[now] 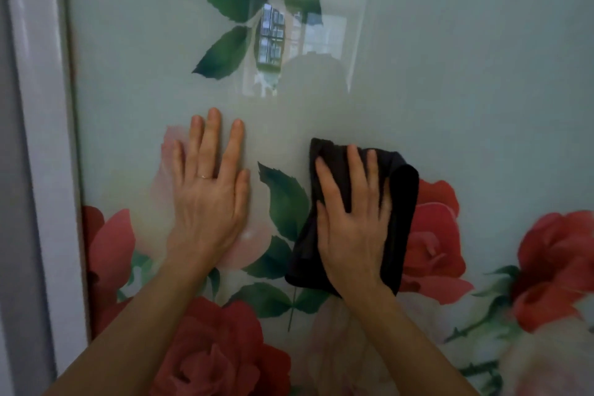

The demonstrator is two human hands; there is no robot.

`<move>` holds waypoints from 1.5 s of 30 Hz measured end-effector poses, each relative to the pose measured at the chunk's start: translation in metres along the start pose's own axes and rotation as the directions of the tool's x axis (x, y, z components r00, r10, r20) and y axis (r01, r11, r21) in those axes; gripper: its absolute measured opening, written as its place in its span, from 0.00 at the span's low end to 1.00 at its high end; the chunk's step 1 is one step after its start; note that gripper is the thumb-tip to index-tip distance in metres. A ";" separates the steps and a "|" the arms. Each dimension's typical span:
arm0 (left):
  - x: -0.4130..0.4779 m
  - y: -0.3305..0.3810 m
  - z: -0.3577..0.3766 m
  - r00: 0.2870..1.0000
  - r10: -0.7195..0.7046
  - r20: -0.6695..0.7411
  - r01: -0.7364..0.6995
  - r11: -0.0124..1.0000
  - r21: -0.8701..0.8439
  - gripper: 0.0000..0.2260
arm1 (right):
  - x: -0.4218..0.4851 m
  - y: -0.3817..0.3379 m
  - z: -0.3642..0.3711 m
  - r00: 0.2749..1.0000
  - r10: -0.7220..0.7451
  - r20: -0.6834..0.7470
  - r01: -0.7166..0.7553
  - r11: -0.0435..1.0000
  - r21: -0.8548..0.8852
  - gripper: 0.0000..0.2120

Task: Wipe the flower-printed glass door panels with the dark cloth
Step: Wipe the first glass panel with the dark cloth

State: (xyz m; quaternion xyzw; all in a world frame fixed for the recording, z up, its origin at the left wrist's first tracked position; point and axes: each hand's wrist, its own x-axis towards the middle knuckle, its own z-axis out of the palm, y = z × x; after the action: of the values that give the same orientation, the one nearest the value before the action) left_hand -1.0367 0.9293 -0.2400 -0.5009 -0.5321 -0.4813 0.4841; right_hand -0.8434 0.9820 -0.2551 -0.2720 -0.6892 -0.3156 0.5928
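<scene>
The glass panel (466, 80) fills nearly the whole view; it is pale grey-green and glossy. A white frame (38, 145) runs upright along the panel's left edge. Red roses (221, 350) are printed across the lower part of the panel, with one more at its top edge. Green leaves (286, 199) are printed at the panel's upper middle and among the lower roses. A reflection of a window (279, 38) shows on the upper middle of the panel, over the printed leaves. The dark cloth (401, 199) lies flat against the panel, just right of its centre line and at the top of the rose band. The cloth's right edge is folded forward, away from the glass. The right hand (350, 228) presses the cloth to the panel with its fingers (353, 170) extended and slightly spread, not curled round the fabric. The fold hides the outermost finger. The left hand (209, 199) rests bare on the panel, left of the cloth and apart from it. Its palm is flat on the glass and its fingers (212, 138) are straight and pointing up, holding nothing. A thin ring (204, 176) sits on one finger of the left hand.
</scene>
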 end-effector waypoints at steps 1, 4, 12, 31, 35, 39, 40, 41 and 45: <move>-0.001 0.005 0.002 1.000 0.013 0.002 -0.013 1.000 -0.005 0.24 | -0.002 0.009 -0.003 1.000 -0.029 0.008 0.029 1.000 0.010 0.26; -0.002 0.016 0.007 1.000 -0.027 -0.001 0.027 1.000 -0.010 0.24 | -0.010 0.039 -0.016 0.997 0.065 -0.034 -0.063 0.996 0.056 0.27; 0.001 0.054 0.015 0.996 0.089 -0.013 -0.089 0.995 -0.043 0.22 | 0.000 0.003 -0.008 0.962 0.257 -0.096 -0.218 0.928 0.300 0.11; 0.005 0.116 0.037 0.989 0.135 -0.055 -0.140 0.987 -0.085 0.26 | -0.026 0.022 -0.018 0.982 0.188 -0.007 -0.188 0.980 -0.058 0.24; 0.005 0.117 0.037 0.991 0.125 -0.053 -0.129 0.989 -0.077 0.22 | -0.033 0.058 -0.031 0.990 0.136 -0.026 -0.137 0.989 -0.054 0.27; 0.003 0.117 0.037 0.990 0.125 -0.063 -0.129 0.989 -0.065 0.25 | -0.030 0.076 -0.042 0.929 0.353 -0.113 -0.335 0.930 0.150 0.31; 0.003 0.117 0.037 0.990 0.124 -0.066 -0.128 0.990 -0.065 0.26 | -0.028 0.073 -0.041 0.920 0.373 -0.117 -0.350 0.920 0.176 0.31; 0.003 0.117 0.037 0.990 0.121 -0.067 -0.126 0.990 -0.066 0.26 | -0.025 0.069 -0.040 0.918 0.377 -0.120 -0.351 0.917 0.191 0.31; 0.003 0.118 0.036 0.990 0.122 -0.073 -0.126 0.990 -0.057 0.25 | -0.019 0.051 -0.033 0.957 0.273 -0.098 -0.248 0.946 0.209 0.26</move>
State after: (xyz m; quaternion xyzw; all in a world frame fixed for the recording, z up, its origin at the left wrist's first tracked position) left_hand -0.9200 0.9698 -0.2358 -0.5307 -0.4676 -0.4835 0.5157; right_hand -0.7806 0.9901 -0.2644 -0.2813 -0.6359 -0.1820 0.6952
